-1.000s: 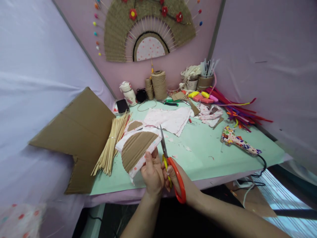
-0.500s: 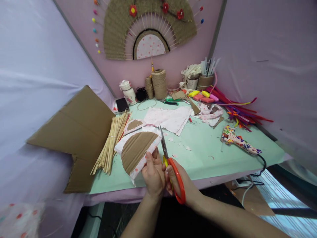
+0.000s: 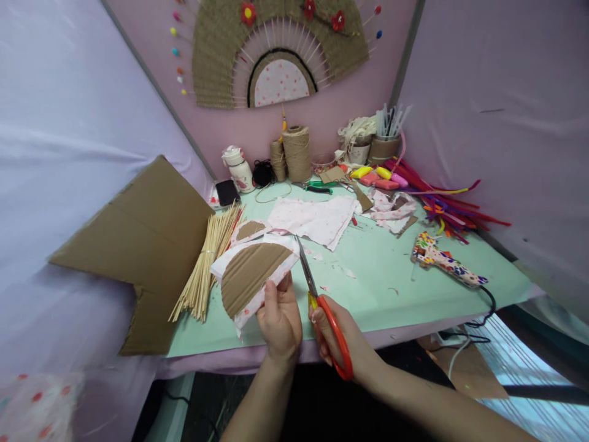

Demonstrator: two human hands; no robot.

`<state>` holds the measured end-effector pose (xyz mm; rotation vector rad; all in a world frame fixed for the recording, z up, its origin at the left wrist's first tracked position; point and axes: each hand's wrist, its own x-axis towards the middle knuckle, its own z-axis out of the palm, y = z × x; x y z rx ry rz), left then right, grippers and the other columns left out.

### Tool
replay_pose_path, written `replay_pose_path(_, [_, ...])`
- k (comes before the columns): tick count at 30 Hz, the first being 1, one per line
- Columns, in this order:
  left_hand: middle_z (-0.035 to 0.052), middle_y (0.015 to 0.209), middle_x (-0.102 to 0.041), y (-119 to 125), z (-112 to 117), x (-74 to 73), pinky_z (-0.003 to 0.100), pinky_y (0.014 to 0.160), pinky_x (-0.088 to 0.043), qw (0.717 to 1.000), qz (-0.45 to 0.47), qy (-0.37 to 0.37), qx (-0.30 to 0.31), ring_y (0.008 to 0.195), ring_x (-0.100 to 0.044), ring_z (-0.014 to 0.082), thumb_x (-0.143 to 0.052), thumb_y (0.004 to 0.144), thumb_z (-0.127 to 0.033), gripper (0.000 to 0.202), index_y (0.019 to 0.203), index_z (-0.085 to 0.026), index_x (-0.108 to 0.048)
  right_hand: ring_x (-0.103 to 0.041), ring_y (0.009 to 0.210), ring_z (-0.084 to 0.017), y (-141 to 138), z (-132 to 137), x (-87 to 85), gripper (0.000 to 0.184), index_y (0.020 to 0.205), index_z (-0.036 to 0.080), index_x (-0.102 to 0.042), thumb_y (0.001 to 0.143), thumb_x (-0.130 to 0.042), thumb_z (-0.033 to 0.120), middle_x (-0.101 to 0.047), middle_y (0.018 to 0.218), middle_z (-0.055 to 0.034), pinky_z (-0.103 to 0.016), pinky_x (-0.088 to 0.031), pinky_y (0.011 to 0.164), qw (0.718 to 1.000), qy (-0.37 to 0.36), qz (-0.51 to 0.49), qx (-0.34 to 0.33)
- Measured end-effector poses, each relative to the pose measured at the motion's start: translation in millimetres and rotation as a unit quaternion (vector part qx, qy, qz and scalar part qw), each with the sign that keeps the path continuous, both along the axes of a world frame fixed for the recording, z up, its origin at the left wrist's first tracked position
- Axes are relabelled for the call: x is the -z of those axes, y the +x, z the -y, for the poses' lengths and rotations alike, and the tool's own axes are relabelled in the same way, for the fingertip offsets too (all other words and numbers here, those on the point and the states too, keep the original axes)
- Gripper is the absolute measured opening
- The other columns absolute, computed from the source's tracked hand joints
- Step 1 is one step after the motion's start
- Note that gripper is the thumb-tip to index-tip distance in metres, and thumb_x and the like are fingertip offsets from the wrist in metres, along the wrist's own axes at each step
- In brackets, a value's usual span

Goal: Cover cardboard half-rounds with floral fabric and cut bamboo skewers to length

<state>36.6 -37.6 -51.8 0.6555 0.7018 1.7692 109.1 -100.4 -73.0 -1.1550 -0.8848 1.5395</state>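
Note:
Pinched in my left hand (image 3: 280, 319) is a half-round piece of corrugated cardboard (image 3: 253, 276) with white, pink-dotted fabric (image 3: 288, 263) sticking out around its edge. My right hand (image 3: 338, 331) grips scissors (image 3: 307, 270) with red and yellow handles, their blades pointing up and away just right of the fabric. The blades look nearly closed, and they stand apart from the fabric. Behind the held piece lies a smaller cardboard half-round (image 3: 251, 230) on dotted fabric. A larger sheet of dotted fabric (image 3: 313, 218) lies flat beyond the scissors.
Bundled bamboo sticks (image 3: 202, 270) and a folded cardboard sheet (image 3: 138, 227) are at left. A patterned glue gun (image 3: 446, 261) lies right, its cord over the table edge. Twine spools (image 3: 297, 153), a bottle (image 3: 238, 169) and pipe cleaners (image 3: 451, 199) stand or lie along the back.
My right hand and the scissors have shifted slightly right, away from my left hand. My left hand has moved a little left with the cardboard piece.

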Motion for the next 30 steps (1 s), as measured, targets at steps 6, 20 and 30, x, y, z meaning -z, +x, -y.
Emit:
replay_pose_path(6, [0.0036, 0.127, -0.062, -12, -3, -1.7, 0.051, 0.105, -0.040, 0.997, 0.049, -0.014, 0.059, 0.116, -0.058, 0.0234, -0.057, 0.085, -0.023, 0.038, 0.123, -0.030, -0.058, -0.034, 0.031, -0.005, 8, 4, -4.0, 0.052, 0.073, 0.023, -0.037, 0.073, -0.053, 0.073, -0.033, 0.046, 0.0124, -0.017, -0.029, 0.029, 0.999, -0.042, 0.027, -0.002])
replay_pose_path(20, [0.0043, 0.110, -0.071, -31, -10, -3.7, 0.054, 0.100, -0.043, 0.980, 0.078, -0.076, 0.166, 0.101, -0.066, 0.0223, -0.054, 0.085, -0.019, 0.036, 0.120, -0.028, -0.060, -0.045, 0.049, -0.013, 69, -20, -3.0, 0.039, 0.066, 0.023, -0.040, 0.081, -0.055, 0.056, -0.047, 0.053, 0.0034, -0.025, -0.032, 0.046, 0.916, 0.079, 0.392, 0.043])
replay_pose_path(30, [0.0061, 0.101, -0.073, -31, -10, -11.0, 0.046, 0.101, -0.045, 0.962, 0.089, -0.119, 0.227, 0.096, -0.068, 0.0206, -0.052, 0.085, -0.019, 0.033, 0.116, -0.022, -0.061, -0.056, 0.084, -0.029, 114, -55, 22.2, 0.021, 0.093, 0.015, -0.060, 0.091, -0.043, 0.028, -0.061, 0.091, -0.0173, -0.043, -0.047, 0.071, 0.632, 0.249, 0.726, 0.106])
